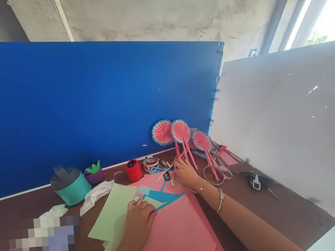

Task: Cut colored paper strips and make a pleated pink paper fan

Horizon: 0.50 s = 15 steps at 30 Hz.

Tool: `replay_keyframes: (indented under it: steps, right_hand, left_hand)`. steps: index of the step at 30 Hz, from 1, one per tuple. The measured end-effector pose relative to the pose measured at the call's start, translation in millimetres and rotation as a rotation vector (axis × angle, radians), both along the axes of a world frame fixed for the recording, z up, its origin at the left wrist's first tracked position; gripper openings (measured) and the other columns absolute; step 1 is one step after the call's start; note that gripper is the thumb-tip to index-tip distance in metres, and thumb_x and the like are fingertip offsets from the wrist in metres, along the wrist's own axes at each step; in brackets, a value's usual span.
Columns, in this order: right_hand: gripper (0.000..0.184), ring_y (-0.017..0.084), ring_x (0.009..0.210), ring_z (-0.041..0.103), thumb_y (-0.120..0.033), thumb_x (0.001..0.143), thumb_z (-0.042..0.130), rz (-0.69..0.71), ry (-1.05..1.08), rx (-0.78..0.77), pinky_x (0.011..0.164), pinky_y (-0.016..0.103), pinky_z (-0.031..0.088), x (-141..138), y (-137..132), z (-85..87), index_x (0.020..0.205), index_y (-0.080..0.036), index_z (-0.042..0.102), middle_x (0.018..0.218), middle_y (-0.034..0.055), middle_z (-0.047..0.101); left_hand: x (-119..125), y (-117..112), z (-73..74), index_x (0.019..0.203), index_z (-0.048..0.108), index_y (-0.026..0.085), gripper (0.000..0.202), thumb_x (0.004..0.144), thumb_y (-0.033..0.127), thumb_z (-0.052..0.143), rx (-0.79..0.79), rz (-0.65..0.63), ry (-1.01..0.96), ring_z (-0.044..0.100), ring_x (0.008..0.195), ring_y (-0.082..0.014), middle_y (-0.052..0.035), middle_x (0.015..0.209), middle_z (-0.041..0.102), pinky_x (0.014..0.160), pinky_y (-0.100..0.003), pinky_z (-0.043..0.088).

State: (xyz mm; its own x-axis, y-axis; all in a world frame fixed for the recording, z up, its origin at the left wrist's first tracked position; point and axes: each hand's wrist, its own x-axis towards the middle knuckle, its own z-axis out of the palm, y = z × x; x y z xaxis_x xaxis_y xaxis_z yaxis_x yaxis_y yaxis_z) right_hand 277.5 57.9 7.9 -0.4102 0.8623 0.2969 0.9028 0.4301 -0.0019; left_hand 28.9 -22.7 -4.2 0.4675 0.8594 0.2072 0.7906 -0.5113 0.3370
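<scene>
Black-handled scissors (167, 176) lie amid green and blue paper strips (156, 169) in the head view, just left of the right hand's (185, 173) curled fingers, the nearer hand; blade direction is unclear. Left-hand (141, 220) fingers rest bent on flat pink paper sheets (178, 233); whether either hand grips cannot be told. Pleated pink paper fans (181, 131) edge the far side; brown worktop (293, 214) stretches right toward a white panel (289, 131).

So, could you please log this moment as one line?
left hand: on coloured paper | right hand: at black scissors, hold unclear | beyond: pink paper fans
</scene>
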Motion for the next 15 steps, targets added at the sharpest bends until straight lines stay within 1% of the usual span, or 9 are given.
replay_keyframes:
  steps: [2,5,6,8,10,12,15]
  right_hand:
    - [0.021,0.023,0.105,0.047,-0.012,0.085,0.046,-0.026,0.05,0.02,0.088,0.037,0.029,-2,-5,4.4,0.088,-0.017,0.067,0.104,0.01,0.064]
    - [0.024,0.019,0.094,0.054,-0.009,0.086,0.042,-0.058,0.14,0.043,0.087,0.035,0.03,-9,-17,15.5,0.089,-0.017,0.065,0.092,0.0073,0.068]
    - [0.025,0.018,0.091,0.055,-0.007,0.085,0.043,-0.058,0.188,0.047,0.087,0.035,0.03,-12,-22,19.9,0.088,-0.018,0.065,0.089,0.0063,0.068]
    - [0.023,0.018,0.089,0.057,-0.007,0.082,0.045,-0.037,0.359,0.04,0.087,0.035,0.03,-20,-32,28.0,0.085,-0.018,0.065,0.086,0.005,0.069]
    - [0.022,0.018,0.086,0.057,-0.009,0.081,0.047,-0.012,0.486,-0.014,0.087,0.035,0.032,-28,-41,34.0,0.083,-0.02,0.066,0.086,0.004,0.069]
    - [0.023,0.018,0.085,0.058,-0.011,0.08,0.047,0.018,0.565,-0.097,0.086,0.035,0.035,-35,-49,37.0,0.083,-0.021,0.067,0.086,0.0034,0.069]
    - [0.025,0.017,0.082,0.059,-0.012,0.079,0.046,0.024,0.628,-0.229,0.083,0.033,0.039,-45,-59,38.1,0.081,-0.022,0.069,0.082,0.0029,0.069]
  left_hand:
    - [1,-1,3.3,0.077,0.067,0.024,0.027,0.088,0.02,0.042,-0.04,-0.008,0.019,0.056,0.08,-0.0184,-0.001,0.079,0.068,0.082,-0.039,0.03]
    - [1,-3,9.6,0.078,0.068,0.024,0.034,0.09,0.021,0.037,-0.069,-0.019,0.053,0.056,0.079,-0.0194,-0.0028,0.079,0.069,0.08,-0.038,0.031]
    - [1,-4,11.6,0.079,0.069,0.024,0.036,0.091,0.023,0.035,-0.078,-0.024,0.058,0.056,0.079,-0.0199,-0.0034,0.078,0.069,0.079,-0.038,0.032]
    - [-1,-5,15.5,0.083,0.07,0.025,0.037,0.091,0.025,0.033,-0.108,-0.033,0.05,0.056,0.079,-0.0211,-0.0041,0.079,0.07,0.078,-0.037,0.032]
    - [-3,-5,19.8,0.09,0.069,0.026,0.033,0.089,0.026,0.037,-0.155,-0.024,0.013,0.057,0.084,-0.0223,-0.0041,0.084,0.071,0.08,-0.037,0.034]
    - [-4,-5,25.3,0.094,0.069,0.025,0.028,0.085,0.024,0.043,-0.207,0.004,-0.041,0.057,0.089,-0.0227,-0.0037,0.091,0.071,0.083,-0.037,0.034]
    - [-5,-6,36.8,0.091,0.068,0.023,0.022,0.077,0.024,0.051,-0.271,0.07,-0.117,0.057,0.093,-0.0227,-0.0042,0.094,0.068,0.084,-0.036,0.037]
